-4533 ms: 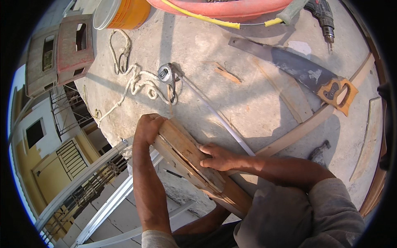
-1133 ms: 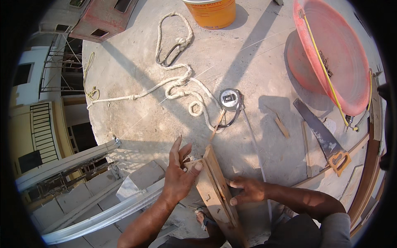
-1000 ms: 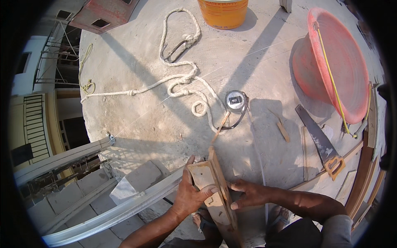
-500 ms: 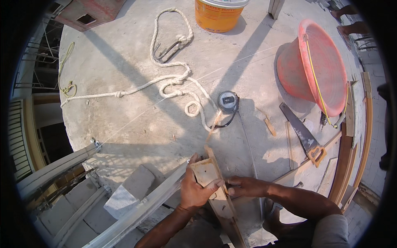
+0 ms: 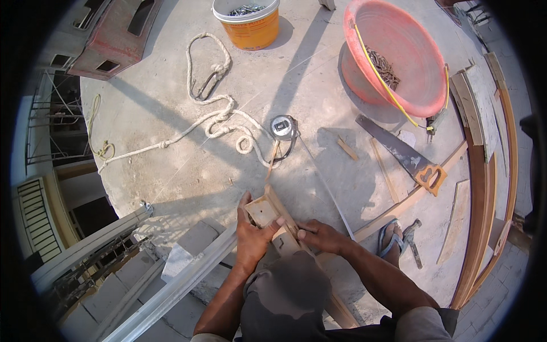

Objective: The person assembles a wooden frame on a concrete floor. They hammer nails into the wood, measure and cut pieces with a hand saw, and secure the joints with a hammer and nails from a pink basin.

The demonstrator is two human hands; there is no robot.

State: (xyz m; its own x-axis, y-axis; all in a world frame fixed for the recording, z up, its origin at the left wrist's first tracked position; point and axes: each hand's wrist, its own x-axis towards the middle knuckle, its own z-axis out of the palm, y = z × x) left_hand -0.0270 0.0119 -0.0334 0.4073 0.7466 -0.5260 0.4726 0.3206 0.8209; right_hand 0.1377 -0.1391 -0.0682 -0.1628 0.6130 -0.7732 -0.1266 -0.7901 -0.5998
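My left hand (image 5: 252, 242) is wrapped round the end of a narrow assembly of wooden boards (image 5: 262, 212), with its thumb across the top. My right hand (image 5: 322, 235) closes on the right edge of the same boards, fingers bent against the side. A dark grey rounded cloth shape (image 5: 288, 285) hides the boards' lower part. Just beyond them, a tape measure (image 5: 282, 126) lies on the concrete with its blade drawn out towards my right forearm. A thin wooden strip (image 5: 273, 162) lies between the tape and the boards.
To the right lie a handsaw (image 5: 399, 149), a hammer (image 5: 411, 242) and long planks (image 5: 476, 222). A red bucket (image 5: 364, 85) contains nails; an orange tub (image 5: 250, 31) stands farther back. White rope (image 5: 194, 126) coils across the floor. A metal rail (image 5: 182, 285) slants at lower left, beside blocks.
The view has shifted, bringing the hammer, a sandalled foot and the bucket's nails into sight. Both hands keep their hold on the boards. The grey cloth shape now covers the boards' lower part.
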